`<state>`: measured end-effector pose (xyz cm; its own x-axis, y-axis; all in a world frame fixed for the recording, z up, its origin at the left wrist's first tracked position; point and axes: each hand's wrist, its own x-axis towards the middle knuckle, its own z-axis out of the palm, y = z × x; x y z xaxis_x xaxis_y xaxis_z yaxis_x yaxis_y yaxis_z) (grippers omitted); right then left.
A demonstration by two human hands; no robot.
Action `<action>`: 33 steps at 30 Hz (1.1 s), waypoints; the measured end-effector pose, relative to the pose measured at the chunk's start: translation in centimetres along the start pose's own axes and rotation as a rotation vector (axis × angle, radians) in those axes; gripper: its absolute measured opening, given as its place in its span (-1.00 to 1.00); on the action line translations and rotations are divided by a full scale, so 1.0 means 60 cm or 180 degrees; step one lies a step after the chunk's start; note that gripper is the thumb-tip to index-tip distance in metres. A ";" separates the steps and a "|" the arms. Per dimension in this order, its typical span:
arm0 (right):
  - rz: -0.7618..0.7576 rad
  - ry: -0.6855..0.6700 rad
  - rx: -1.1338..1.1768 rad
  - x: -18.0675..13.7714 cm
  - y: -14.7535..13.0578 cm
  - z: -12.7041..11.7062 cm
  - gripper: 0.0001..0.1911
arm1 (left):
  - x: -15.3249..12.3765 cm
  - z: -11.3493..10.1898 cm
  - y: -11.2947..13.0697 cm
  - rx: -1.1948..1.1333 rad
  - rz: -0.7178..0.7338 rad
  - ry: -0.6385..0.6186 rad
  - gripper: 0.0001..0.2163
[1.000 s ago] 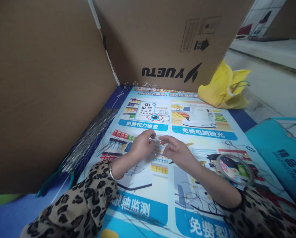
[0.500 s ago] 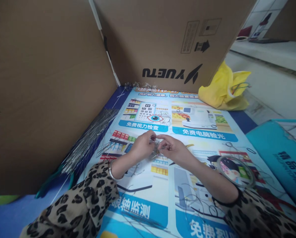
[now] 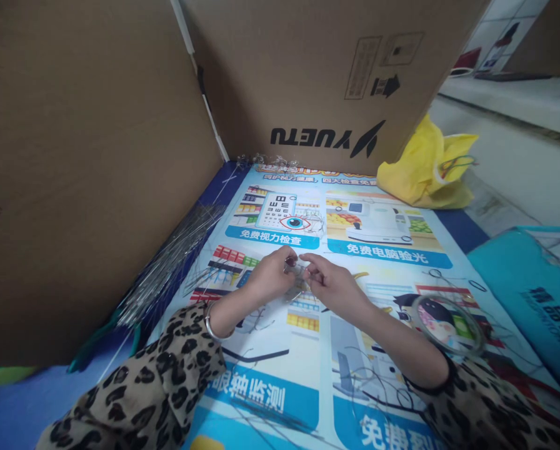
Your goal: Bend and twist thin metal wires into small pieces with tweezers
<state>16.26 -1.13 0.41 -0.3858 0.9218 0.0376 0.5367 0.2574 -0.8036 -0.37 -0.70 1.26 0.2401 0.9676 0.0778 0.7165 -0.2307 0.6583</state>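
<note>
My left hand (image 3: 276,272) is closed in a pinch over the printed sheet, on a small tangle of thin, bent silvery wire (image 3: 299,289). Facing it from the right, my right hand (image 3: 332,285) has its fingers curled against the same wire, index finger bent. Fingers hide part of the wire, so its exact shape is unclear. To the left of my forearm lies a bundle of straight thin wires (image 3: 167,265). Beside my right forearm rests a round coil (image 3: 474,334).
Cardboard panels (image 3: 97,156) stand at the left and back. A yellow bag (image 3: 420,175) sits back right, near a blue box (image 3: 509,281). Teal handles (image 3: 85,353) show under the wire bundle. Loose wire pieces (image 3: 364,381) lie over the printed sheet (image 3: 303,337).
My right hand has drawn slightly right, opening a small gap between the fingers of both hands. My left hand stays nearly in place.
</note>
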 end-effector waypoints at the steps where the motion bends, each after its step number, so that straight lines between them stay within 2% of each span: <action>1: -0.0027 -0.0015 -0.0044 0.000 0.001 0.000 -0.48 | 0.000 0.000 0.000 0.0002 -0.0013 -0.0014 -0.78; 8: -0.0050 0.0006 -0.0097 -0.002 0.003 0.000 -0.48 | -0.002 -0.009 0.003 -0.0148 -0.0045 -0.0239 -0.82; 12: -0.0030 0.0001 0.0092 -0.003 0.006 -0.001 -0.49 | 0.000 -0.027 0.002 -0.0734 -0.0154 -0.0581 -0.78; 16: -0.0017 -0.0020 0.0238 -0.003 0.010 0.001 -0.50 | 0.003 -0.049 0.000 -0.1560 -0.0525 -0.1148 -0.77; 18: -0.0002 -0.0001 0.0296 -0.004 0.011 0.001 -0.52 | 0.005 -0.058 -0.002 -0.1709 -0.0621 -0.1279 -0.78; 25: -0.0018 0.0031 0.0301 -0.005 0.011 0.000 -0.53 | 0.008 -0.074 -0.009 -0.1690 -0.0591 -0.1631 -0.85; 33: -0.0045 0.0134 0.0334 -0.006 0.020 0.002 -0.54 | 0.009 -0.071 -0.017 -0.1928 -0.0623 -0.1678 -0.83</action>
<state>16.94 -1.17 -0.64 -0.3598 0.9302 0.0727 0.4489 0.2409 -0.8605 -3.76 0.48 3.81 0.5315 0.7748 -0.3423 0.3362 0.1780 0.9248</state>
